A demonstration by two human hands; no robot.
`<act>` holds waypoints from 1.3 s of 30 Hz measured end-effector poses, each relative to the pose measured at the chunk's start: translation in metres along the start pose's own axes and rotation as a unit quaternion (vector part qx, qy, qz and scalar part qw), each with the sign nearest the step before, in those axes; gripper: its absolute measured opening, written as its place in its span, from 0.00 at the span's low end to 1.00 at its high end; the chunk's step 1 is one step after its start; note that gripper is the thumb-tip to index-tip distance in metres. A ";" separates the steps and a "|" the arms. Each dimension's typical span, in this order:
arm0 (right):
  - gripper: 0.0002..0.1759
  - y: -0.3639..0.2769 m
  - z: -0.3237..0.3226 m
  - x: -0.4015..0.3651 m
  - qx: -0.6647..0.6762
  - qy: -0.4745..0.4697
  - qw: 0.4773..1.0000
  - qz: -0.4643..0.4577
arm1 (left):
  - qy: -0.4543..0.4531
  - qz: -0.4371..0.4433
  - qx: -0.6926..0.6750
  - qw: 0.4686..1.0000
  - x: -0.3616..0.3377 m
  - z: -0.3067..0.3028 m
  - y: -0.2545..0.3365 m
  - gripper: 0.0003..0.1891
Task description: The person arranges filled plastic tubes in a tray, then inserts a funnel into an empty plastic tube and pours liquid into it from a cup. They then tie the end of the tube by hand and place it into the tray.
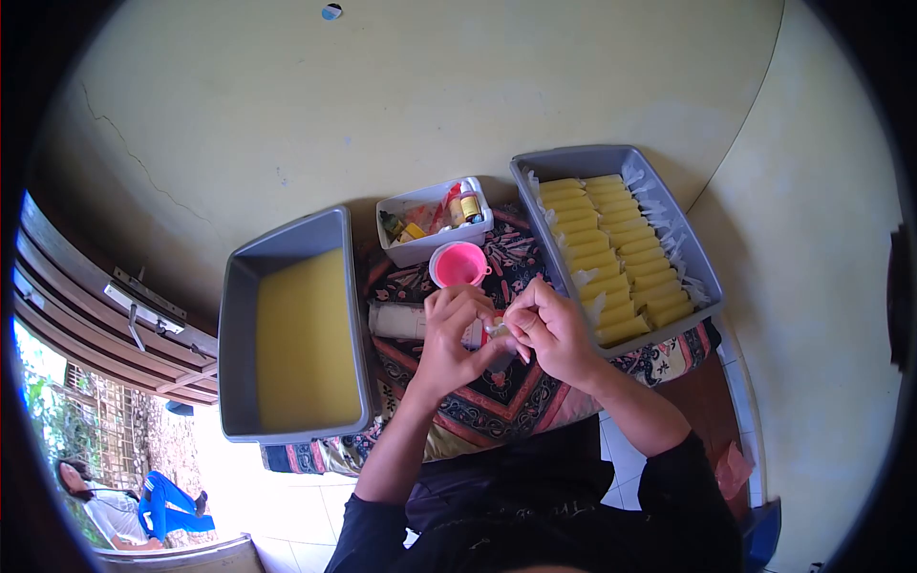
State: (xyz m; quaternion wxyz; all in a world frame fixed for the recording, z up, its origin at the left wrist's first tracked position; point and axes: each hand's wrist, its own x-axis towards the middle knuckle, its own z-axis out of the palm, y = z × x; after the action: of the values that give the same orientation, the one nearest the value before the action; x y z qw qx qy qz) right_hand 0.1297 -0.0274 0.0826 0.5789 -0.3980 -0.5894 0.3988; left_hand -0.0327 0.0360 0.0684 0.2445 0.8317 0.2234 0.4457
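My left hand (449,336) and my right hand (554,329) meet in front of me, fingers curled in tight. Both pinch a small clear packet (494,329) between their fingertips. The packet is mostly hidden by my fingers, so I cannot tell what it contains. It sits right at the middle of the scene, above the patterned cloth (497,396) that covers the surface under my hands.

At nine o'clock from my hands stands a grey tub (239,334) filled with a smooth yellow liquid. Between that tub and my left hand lies a white roll (394,322), just beside my knuckles. At twelve o'clock, close by, is a pink funnel (458,265), and past it a small white box (430,244) holding little bottles. At two o'clock a second grey tub (693,258) holds rows of yellow filled packets (611,253), laid side by side. Its near edge is just beside my right hand.

At seven o'clock, well apart and outdoors, a person (124,506) sits on the ground.
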 end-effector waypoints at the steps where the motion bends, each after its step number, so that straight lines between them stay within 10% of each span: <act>1: 0.08 0.000 0.000 0.000 0.000 0.001 1.000 0.000 | -0.001 0.000 -0.001 1.000 -0.001 0.005 -0.003 0.13; 13: 0.08 -0.001 -0.007 -0.005 -0.075 0.004 0.997 0.006 | -0.052 0.015 0.042 0.998 -0.008 0.001 -0.009 0.13; 39: 0.07 0.050 -0.011 -0.012 -0.012 -0.012 0.998 0.062 | 0.100 -0.191 -0.316 0.924 -0.045 0.051 -0.032 0.06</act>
State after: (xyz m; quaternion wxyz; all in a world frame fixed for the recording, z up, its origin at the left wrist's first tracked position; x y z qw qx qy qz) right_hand 0.1417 -0.0205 0.0315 0.5409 -0.4359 -0.5755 0.4314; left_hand -0.0164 0.0238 -0.0038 0.5517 0.6041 0.2484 0.5186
